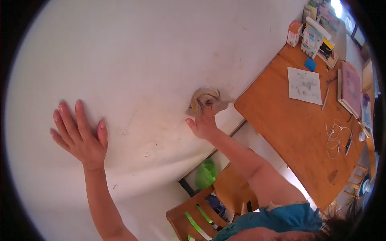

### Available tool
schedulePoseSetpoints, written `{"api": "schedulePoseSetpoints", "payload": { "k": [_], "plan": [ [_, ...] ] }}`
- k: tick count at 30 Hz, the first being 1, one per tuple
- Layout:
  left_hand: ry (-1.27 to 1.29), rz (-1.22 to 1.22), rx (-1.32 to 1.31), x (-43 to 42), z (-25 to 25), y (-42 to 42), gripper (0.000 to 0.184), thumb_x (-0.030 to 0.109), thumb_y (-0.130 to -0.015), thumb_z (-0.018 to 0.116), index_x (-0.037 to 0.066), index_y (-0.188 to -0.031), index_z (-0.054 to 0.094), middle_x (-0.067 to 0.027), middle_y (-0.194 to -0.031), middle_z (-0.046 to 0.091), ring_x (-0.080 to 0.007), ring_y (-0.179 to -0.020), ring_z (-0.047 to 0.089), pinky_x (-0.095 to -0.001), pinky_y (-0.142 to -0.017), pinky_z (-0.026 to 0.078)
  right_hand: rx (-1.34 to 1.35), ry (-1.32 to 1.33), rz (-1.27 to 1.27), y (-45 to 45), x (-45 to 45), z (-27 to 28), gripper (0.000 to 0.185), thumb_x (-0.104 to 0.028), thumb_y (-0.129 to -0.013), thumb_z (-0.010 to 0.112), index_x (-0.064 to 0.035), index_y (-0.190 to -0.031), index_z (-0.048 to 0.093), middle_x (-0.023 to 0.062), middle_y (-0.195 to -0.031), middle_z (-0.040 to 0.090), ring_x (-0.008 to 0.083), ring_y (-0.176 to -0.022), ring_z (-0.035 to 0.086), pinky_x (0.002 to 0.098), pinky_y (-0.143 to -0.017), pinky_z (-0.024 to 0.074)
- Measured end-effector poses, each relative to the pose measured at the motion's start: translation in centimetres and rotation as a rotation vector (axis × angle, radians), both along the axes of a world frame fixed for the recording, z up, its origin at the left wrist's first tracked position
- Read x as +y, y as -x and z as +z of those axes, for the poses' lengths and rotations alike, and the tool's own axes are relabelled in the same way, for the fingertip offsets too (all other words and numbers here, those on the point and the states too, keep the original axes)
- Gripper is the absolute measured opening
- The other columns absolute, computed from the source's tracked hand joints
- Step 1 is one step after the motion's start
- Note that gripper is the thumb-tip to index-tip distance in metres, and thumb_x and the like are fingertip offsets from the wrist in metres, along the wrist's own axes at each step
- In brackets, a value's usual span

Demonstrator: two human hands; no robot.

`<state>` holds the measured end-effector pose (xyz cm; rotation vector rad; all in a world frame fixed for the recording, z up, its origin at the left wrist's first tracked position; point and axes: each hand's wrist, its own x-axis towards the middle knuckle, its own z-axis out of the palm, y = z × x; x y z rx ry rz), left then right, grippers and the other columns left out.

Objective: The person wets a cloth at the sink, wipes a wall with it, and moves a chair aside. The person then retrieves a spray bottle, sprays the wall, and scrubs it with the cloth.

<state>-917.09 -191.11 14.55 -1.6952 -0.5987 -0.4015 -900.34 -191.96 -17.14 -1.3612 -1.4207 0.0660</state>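
My left hand (82, 138) lies flat against the white wall (152, 64), its fingers spread and nothing in it. To the right, my right hand (204, 123) presses a crumpled, greyish-beige cloth (207, 98) to the same wall, close to the corner of the wooden desk. The fingertips of that hand are partly hidden in the folds of the cloth. Faint smudges and small dark marks show on the wall between and around my hands.
A wooden desk (281, 120) stands at the right against the wall, with a sheet of paper (304, 85), a pink book (350, 88), white earphones (335, 138) and a small orange box (294, 33). Below is a wooden chair (193, 209) beside a green bag (206, 174).
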Motion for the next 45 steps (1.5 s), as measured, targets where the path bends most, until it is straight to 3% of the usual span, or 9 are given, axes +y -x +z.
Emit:
{"api": "schedulePoseSetpoints", "payload": {
  "k": [7, 9, 15, 18, 23, 31, 34, 40, 45],
  "plan": [
    [-0.027, -0.018, -0.005, 0.5, -0.1, -0.3, 0.053, 0.044, -0.091, 0.035, 0.007, -0.127, 0.046, -0.0147, -0.135, 0.038, -0.0291, -0.127, 0.033, -0.0424, -0.107, 0.011, -0.006, -0.392, -0.300, -12.7, 6.2, 10.1, 0.049, -0.031, -0.078, 0.056, 0.0046, -0.112, 0.052, 0.0262, -0.113, 0.039, 0.0388, -0.107, 0.034, 0.0486, -0.093, 0.0262],
    [-0.027, -0.001, -0.019, 0.2, -0.2, -0.2, 0.053, 0.045, -0.091, 0.035, 0.007, -0.127, 0.046, -0.0147, -0.135, 0.038, -0.0291, -0.127, 0.033, -0.0422, -0.107, 0.011, 0.048, -0.504, -0.304, -10.5, 6.0, 7.6, 0.045, -0.025, -0.077, 0.056, 0.0028, -0.113, 0.052, 0.0239, -0.109, 0.041, 0.0368, -0.103, 0.035, 0.0475, -0.089, 0.0279],
    [-0.016, -0.043, 0.007, 0.4, 0.1, -0.2, 0.054, 0.045, -0.090, 0.036, 0.007, -0.127, 0.045, -0.0146, -0.136, 0.037, -0.0288, -0.128, 0.031, -0.0420, -0.107, 0.011, 0.021, -0.385, -0.283, -7.8, 3.7, 6.0, 0.024, -0.013, -0.075, 0.056, 0.0002, -0.095, 0.057, 0.0215, -0.098, 0.045, 0.0336, -0.086, 0.039, 0.0427, -0.071, 0.0313],
    [-0.012, -0.036, 0.017, 0.2, -0.1, 0.1, 0.054, 0.045, -0.090, 0.036, 0.007, -0.127, 0.045, -0.0146, -0.136, 0.037, -0.0289, -0.128, 0.031, -0.0421, -0.107, 0.012, 0.053, -0.453, -0.374, -9.6, 5.2, 8.5, 0.028, -0.012, -0.082, 0.049, 0.0067, -0.103, 0.051, 0.0228, -0.100, 0.044, 0.0342, -0.086, 0.038, 0.0420, -0.076, 0.0324],
    [-0.029, -0.016, 0.014, 0.2, 0.0, -0.1, 0.053, 0.043, -0.091, 0.036, 0.006, -0.128, 0.044, -0.0146, -0.136, 0.037, -0.0291, -0.127, 0.032, -0.0418, -0.107, 0.011, 0.084, -0.331, -0.307, -7.4, 3.5, 5.4, 0.028, -0.011, -0.078, 0.054, 0.0036, -0.102, 0.054, 0.0244, -0.102, 0.045, 0.0346, -0.088, 0.040, 0.0427, -0.071, 0.0309],
    [-0.014, -0.052, 0.012, 0.2, -0.1, -0.4, 0.052, 0.042, -0.091, 0.036, 0.007, -0.128, 0.044, -0.0142, -0.136, 0.037, -0.0281, -0.128, 0.031, -0.0419, -0.107, 0.010, 0.049, -0.291, -0.317, -11.2, 4.0, 10.3, 0.042, -0.012, -0.077, 0.054, 0.0044, -0.115, 0.047, 0.0233, -0.108, 0.045, 0.0351, -0.088, 0.040, 0.0412, -0.069, 0.0302],
    [-0.033, -0.027, 0.004, 0.0, 0.0, -0.6, 0.051, 0.043, -0.091, 0.035, 0.006, -0.126, 0.047, -0.0154, -0.135, 0.039, -0.0289, -0.127, 0.033, -0.0427, -0.107, 0.012, 0.073, -0.280, -0.382, -8.1, 3.7, 6.6, 0.037, -0.014, -0.079, 0.053, 0.0035, -0.112, 0.049, 0.0233, -0.110, 0.045, 0.0351, -0.091, 0.040, 0.0422, -0.070, 0.0304],
    [-0.018, -0.047, 0.003, 0.0, 0.1, -0.4, 0.053, 0.043, -0.091, 0.036, 0.006, -0.127, 0.045, -0.0143, -0.136, 0.038, -0.0279, -0.128, 0.031, -0.0420, -0.107, 0.011, 0.168, -0.418, -0.562, -11.9, 6.3, 11.1, 0.026, -0.019, -0.084, 0.050, 0.0025, -0.097, 0.053, 0.0236, -0.099, 0.045, 0.0365, -0.084, 0.040, 0.0479, -0.069, 0.0303],
    [-0.027, -0.058, -0.006, -0.2, 0.2, -0.7, 0.052, 0.043, -0.091, 0.036, 0.006, -0.127, 0.045, -0.0143, -0.135, 0.038, -0.0282, -0.127, 0.032, -0.0420, -0.107, 0.012, 0.332, -0.399, -0.340, -16.3, 6.3, 13.7, 0.021, -0.017, -0.083, 0.050, 0.0011, -0.074, 0.053, 0.0294, -0.100, 0.045, 0.0401, -0.090, 0.041, 0.0500, -0.066, 0.0314]
  ]
}}
